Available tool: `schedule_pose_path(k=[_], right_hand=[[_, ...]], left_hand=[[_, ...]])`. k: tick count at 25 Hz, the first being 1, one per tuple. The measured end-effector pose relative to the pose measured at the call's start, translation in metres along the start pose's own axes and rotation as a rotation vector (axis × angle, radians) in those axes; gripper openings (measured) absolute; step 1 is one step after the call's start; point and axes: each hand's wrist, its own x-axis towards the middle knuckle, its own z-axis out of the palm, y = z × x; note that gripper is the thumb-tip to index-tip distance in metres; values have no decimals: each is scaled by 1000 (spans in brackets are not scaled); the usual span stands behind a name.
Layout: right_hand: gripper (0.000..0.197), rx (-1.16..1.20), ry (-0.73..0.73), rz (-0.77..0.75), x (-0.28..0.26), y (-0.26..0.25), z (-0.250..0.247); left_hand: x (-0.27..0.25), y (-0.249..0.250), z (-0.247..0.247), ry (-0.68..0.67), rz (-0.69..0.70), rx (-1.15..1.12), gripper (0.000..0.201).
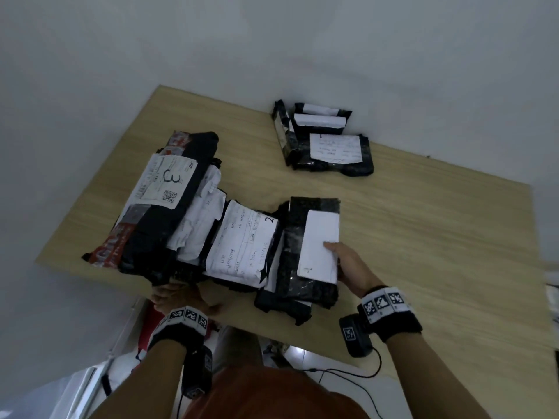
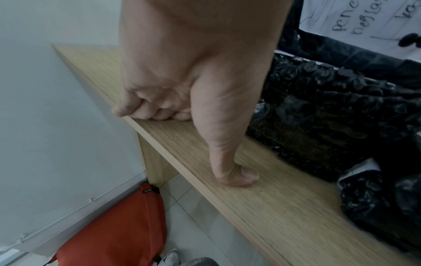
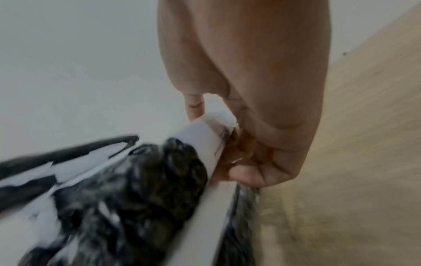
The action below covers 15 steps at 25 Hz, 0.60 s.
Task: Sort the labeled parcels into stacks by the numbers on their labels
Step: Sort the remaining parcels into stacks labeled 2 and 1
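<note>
I am pinching the black parcel [image 1: 313, 246] at its near edge with my right hand [image 1: 351, 264], thumb on its white label, beside the pile on the counter [image 1: 423, 237]. It is looking light, soft and slippery. My left hand [image 2: 182, 100] is resting curled, holding nothing.

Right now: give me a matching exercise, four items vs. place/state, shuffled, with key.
Column 1:
1. parcel marked 3
2. parcel marked 2
3. blank-label parcel
4. far stack

Column 2:
A. by the wall at the table's back edge
B. gripped by the right hand
C. leftmost, on top of the near pile
D. middle of the near pile, handwritten label

Pairs: 1-C, 2-D, 3-B, 4-A
</note>
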Motion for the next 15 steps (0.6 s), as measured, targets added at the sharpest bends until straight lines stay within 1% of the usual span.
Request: schedule_pose_path(k=[3,6,8,10,11,12,13,14,15], right_hand=[[34,-182,-19,-13,0,16,15],[35,-295,-31,-25,-3,13,27],[38,-316,36,-58,-9,-2,29],[43,-422,168,-172,-18,-24,28],[51,-515,221,-238,-21,-32,29],[59,-602,237,-296,-22,-40,34],[66,-667,201,-333,-21,-43,42],[67,-701,130,-347,-18,-43,53],[63,-714,85,-347,-11,-39,61]], left_hand=[[7,-10,5,-24,-78,-41,158],[13,-27,14,-23,-47,-63,157],[14,-32,20,-4,-28,-87,159],[13,-30,23,30,3,-142,163],[15,-28,26,45,22,-167,162],[17,-26,27,63,35,-179,161],[20,-25,29,70,55,-184,160],[22,-26,28,70,73,-175,159],[27,-30,29,64,78,-168,160]])
